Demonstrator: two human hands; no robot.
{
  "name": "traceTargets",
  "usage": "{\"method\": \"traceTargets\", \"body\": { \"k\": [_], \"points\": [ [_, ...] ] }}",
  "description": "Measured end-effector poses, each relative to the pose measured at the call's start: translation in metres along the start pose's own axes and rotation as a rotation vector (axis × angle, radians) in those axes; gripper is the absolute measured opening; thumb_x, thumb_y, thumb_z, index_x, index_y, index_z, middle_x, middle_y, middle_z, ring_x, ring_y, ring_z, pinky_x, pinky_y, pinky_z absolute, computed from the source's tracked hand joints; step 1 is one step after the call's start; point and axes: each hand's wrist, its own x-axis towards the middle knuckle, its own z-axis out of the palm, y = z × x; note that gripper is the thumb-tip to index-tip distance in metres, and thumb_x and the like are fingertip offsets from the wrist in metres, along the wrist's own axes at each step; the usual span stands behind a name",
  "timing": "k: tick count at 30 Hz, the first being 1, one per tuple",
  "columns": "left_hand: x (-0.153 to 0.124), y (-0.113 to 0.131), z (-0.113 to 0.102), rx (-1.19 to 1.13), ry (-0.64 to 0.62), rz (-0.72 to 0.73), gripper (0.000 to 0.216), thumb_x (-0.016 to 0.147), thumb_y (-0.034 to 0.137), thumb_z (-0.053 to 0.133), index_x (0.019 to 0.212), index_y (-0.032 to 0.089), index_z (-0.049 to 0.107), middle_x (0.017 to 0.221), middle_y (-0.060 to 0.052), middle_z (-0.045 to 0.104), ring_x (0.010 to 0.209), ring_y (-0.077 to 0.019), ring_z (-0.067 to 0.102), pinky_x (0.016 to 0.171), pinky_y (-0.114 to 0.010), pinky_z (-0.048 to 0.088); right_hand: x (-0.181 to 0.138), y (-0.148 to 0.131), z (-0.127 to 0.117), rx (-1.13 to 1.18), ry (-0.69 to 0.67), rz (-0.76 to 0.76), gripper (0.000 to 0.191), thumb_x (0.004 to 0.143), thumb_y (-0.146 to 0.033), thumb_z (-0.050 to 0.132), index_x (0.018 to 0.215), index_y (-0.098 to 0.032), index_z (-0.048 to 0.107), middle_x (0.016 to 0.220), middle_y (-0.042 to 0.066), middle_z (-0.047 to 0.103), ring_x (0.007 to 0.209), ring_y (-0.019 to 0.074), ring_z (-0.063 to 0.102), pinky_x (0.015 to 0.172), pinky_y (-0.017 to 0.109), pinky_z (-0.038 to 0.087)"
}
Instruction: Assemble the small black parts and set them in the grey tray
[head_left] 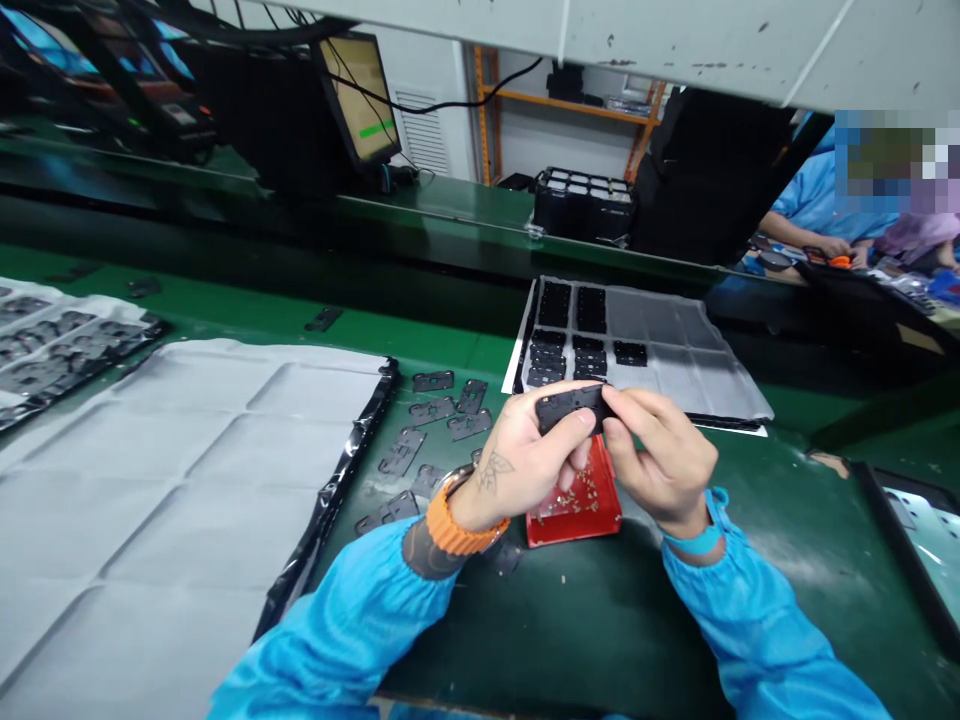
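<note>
My left hand (529, 455) is closed around a small black plastic plate (566, 403), its thumb lying across the front face. At the plate's right end, my right hand (660, 450) has its thumb and forefinger closed on the corner. Whether a tiny piece sits between those fingertips is hidden. Below both hands is a shallow red tray (541, 532) with many small brass-coloured pieces (581, 495) in it. Loose black plates of like shape (403, 452) lie scattered on the green table to the left of my left hand.
A sheet with white compartments (187, 500) fills the left side. Behind my hands, a second compartment sheet (675, 340) bears rows of black parts (590, 308). A monitor (364, 100) and a black box (583, 203) stand at the back. A dark-framed panel (919, 540) is right; a co-worker's hands (832, 248) are beyond.
</note>
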Motion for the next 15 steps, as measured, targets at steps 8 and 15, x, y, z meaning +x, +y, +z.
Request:
{"method": "traceTargets", "body": {
  "k": [8,15],
  "points": [
    [-0.001,0.012,-0.002,0.181,-0.006,0.070,0.025,0.088,0.031,0.062,0.104,0.013,0.070,0.051,0.006,0.054,0.040,-0.0075,0.045,0.041,-0.019,0.038,0.002,-0.001,-0.004,0.099,-0.035,0.115,0.018,0.094,-0.020,0.064,0.107,-0.024,0.076,0.095,0.007,0.079,0.082,0.0219,0.076,0.076,0.037,0.065],
    [0.006,0.018,-0.016,0.469,-0.097,0.095,0.016,0.084,0.026,0.063,0.071,0.017,0.060,0.058,0.004,0.053,0.052,-0.0089,0.044,0.049,-0.021,0.034,0.012,0.009,-0.025,0.354,-0.434,0.493,0.012,0.094,-0.023,0.062,0.102,-0.020,0.072,0.078,0.002,0.074,0.065,0.0153,0.069,0.060,0.028,0.056]
  ]
}}
